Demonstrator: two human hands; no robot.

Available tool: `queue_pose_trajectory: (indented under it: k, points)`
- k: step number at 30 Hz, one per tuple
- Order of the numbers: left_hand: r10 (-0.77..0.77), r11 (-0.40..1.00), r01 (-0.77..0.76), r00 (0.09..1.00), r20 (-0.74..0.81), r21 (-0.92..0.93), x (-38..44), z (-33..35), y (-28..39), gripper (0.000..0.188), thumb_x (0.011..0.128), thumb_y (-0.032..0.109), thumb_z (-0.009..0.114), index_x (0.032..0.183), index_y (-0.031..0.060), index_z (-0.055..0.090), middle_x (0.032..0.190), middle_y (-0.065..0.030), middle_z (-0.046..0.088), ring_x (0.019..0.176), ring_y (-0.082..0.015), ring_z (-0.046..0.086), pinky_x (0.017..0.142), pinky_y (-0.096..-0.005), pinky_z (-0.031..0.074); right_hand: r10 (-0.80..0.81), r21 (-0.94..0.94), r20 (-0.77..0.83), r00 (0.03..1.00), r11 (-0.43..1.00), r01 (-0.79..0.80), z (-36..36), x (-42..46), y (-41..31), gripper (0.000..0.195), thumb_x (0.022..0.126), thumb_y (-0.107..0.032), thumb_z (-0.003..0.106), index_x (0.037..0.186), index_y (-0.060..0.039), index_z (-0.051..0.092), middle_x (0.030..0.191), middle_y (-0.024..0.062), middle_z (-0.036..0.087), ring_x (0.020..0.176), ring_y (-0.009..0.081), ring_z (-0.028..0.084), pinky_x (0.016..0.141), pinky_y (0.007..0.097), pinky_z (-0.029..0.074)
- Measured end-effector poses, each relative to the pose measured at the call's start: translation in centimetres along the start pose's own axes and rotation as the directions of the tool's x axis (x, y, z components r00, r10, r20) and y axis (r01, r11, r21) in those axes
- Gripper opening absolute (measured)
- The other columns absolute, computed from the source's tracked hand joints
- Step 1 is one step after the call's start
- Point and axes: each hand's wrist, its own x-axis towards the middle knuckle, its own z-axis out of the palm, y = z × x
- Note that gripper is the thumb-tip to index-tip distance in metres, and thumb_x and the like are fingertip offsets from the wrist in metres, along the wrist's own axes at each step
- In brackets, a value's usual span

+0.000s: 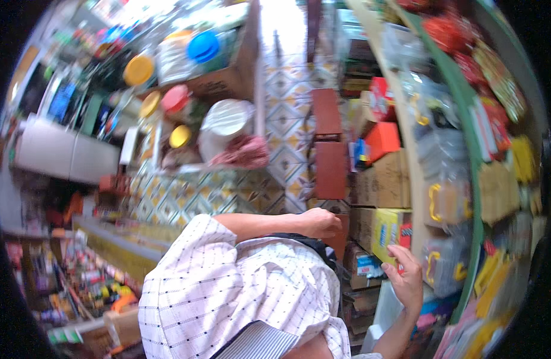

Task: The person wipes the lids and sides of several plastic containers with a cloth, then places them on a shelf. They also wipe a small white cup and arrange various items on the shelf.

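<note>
My left hand [321, 223] hangs before my waist with loosely curled fingers; its underside is hidden, and no held thing shows. My right hand [405, 274] is raised beside the shelving, thumb and fingers apart, with nothing between them. Near its fingertips is a yellow-green printed carton [384, 231]. A blue and white box [368, 266] lies lower, to the left of this hand. On the shelf to its right stand clear plastic cases with yellow handles [443, 262].
Cardboard boxes [383, 179] and an orange-red box [382, 142] fill the right-hand shelves. Reddish-brown blocks [330, 170] line the patterned tile floor [284, 121]. Lidded jars [203, 47] and a pink cloth [243, 151] stand ahead left. A counter edge [118, 242] and crowded goods lie left.
</note>
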Motion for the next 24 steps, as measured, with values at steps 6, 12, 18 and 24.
queue_pose_trajectory:
  k: [6,12,18,24]
  points:
    - [-0.078,0.997,0.070,0.967,-0.244,-0.039,-4.8,1.0,-1.3,0.036,0.093,0.022,0.071,0.125,0.0057,0.071,0.113,-0.0191,0.075,0.103,-0.0396,0.072,0.086,-0.0496,0.057,0.064,0.238,0.279,0.958,0.962,-0.134,8.6,5.1,3.1,0.037,0.094,-0.007,0.075,0.129,0.0040,0.070,0.117,0.0135,0.074,0.100,0.0194,0.070,0.089,0.0323,0.057]
    - [-0.158,0.987,0.145,0.937,-0.310,-0.066,-9.0,-0.4,-3.5,0.034,0.092,0.022,0.073,0.123,0.0059,0.072,0.110,-0.0177,0.074,0.103,-0.0382,0.072,0.086,-0.0494,0.057,0.145,0.224,0.320,0.936,0.948,-0.224,12.3,8.6,1.0,0.034,0.099,-0.009,0.072,0.131,0.0025,0.070,0.115,0.0099,0.075,0.100,0.0154,0.069,0.089,0.0301,0.056]
    - [-0.143,0.990,0.138,0.890,-0.433,-0.044,-13.9,-3.2,-6.9,0.034,0.091,0.022,0.075,0.122,0.0077,0.071,0.112,-0.0151,0.072,0.107,-0.0366,0.070,0.089,-0.0481,0.057,0.145,0.220,0.295,0.944,0.952,-0.214,17.7,11.7,-0.2,0.033,0.101,-0.009,0.070,0.132,0.0025,0.070,0.120,0.0095,0.076,0.104,0.0152,0.070,0.092,0.0307,0.057]
    - [-0.075,0.997,0.072,0.749,-0.658,-0.031,-18.9,-6.0,-9.5,0.032,0.090,0.017,0.077,0.120,0.0090,0.070,0.110,-0.0124,0.070,0.105,-0.0341,0.069,0.087,-0.0452,0.057,0.138,0.253,0.387,0.912,0.935,-0.249,23.2,14.5,-2.0,0.035,0.100,-0.010,0.071,0.133,0.0033,0.069,0.119,0.0106,0.076,0.104,0.0152,0.070,0.092,0.0301,0.057]
